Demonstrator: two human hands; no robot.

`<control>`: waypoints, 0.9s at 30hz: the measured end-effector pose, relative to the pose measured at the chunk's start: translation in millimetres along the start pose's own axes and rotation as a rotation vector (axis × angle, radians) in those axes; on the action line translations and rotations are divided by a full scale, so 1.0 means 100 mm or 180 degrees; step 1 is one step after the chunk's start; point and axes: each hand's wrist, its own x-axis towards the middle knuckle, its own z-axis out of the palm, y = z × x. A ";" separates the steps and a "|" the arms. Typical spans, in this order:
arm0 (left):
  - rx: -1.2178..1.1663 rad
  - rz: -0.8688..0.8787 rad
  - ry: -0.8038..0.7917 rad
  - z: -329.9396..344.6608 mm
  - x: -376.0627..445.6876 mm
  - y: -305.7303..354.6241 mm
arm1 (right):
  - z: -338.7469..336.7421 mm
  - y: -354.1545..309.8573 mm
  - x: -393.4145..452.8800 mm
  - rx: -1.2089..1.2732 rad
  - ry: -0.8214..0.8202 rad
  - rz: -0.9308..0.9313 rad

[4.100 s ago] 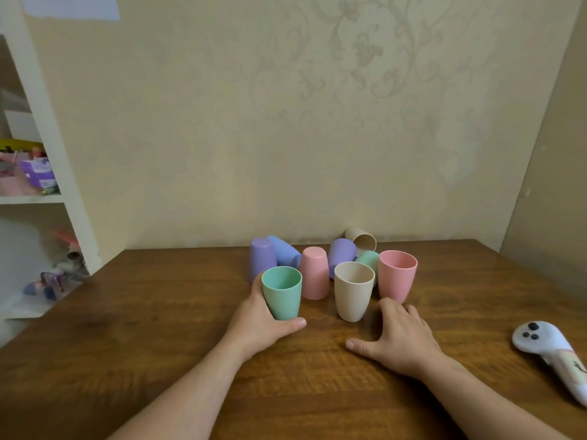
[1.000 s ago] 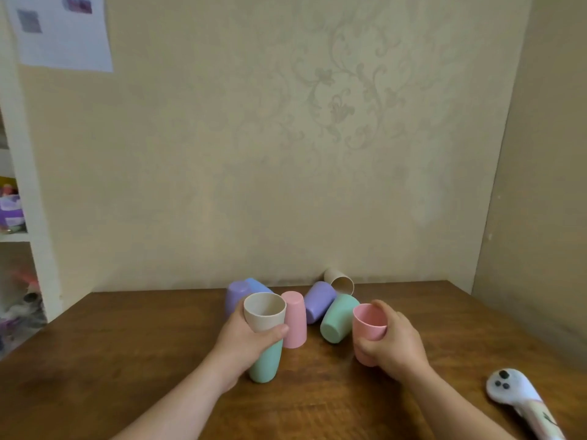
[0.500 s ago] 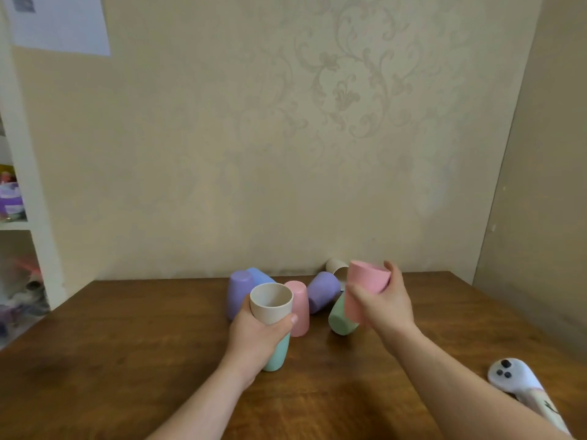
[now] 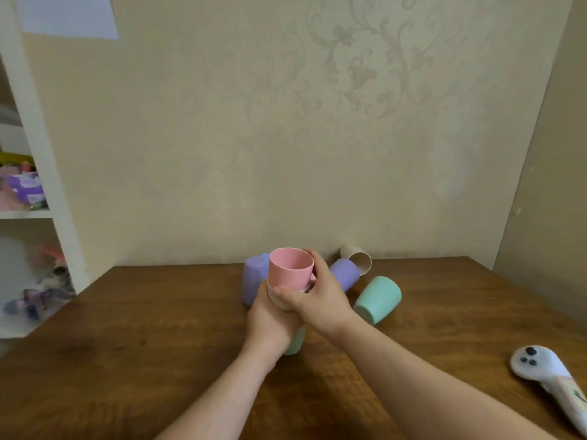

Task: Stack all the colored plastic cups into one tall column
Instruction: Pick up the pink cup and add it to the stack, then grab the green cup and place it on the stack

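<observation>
pink cup (image 4: 290, 267) held upright by right hand (image 4: 320, 301), seated in beige cup (image 4: 275, 300) | beige-on-green cup (image 4: 295, 342) stack gripped by left hand (image 4: 270, 322) on wooden table (image 4: 133, 344) | green cup (image 4: 378, 300) lying sideways to the right

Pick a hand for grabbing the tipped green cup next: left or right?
Right. The green cup lies on the right hand's side, just beyond it. The left hand grips the stack and should probably steady it.

no readable text, labels or numbers anywhere
</observation>
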 end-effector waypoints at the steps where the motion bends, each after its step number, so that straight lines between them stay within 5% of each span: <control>1: 0.0002 0.0019 -0.0036 0.01 0.00 0.00 | 0.01 0.02 0.00 0.0055 0.0036 0.0005; 8: -0.0271 -0.0187 0.0083 0.00 -0.02 -0.09 | -0.39 0.02 0.02 -0.0399 -0.0658 0.0095; 12: -0.0309 -0.0264 0.0223 0.01 -0.03 -0.14 | -0.94 0.28 0.10 -0.0461 0.0750 0.0411; 14: -0.0288 -0.0279 0.0249 0.01 -0.03 -0.14 | -1.15 0.44 0.16 -0.0527 0.1613 0.0866; 16: -0.0256 -0.0281 0.0223 -0.01 -0.03 -0.13 | -1.29 0.65 0.17 -0.1015 0.1911 0.1561; 20: -0.0279 -0.0296 0.0180 -0.02 -0.02 -0.15 | -1.27 1.06 0.06 -0.1242 0.1469 0.2381; 27: -0.0321 -0.0316 0.0205 -0.01 -0.02 -0.15 | -1.28 1.07 0.08 -0.0995 0.1372 0.1958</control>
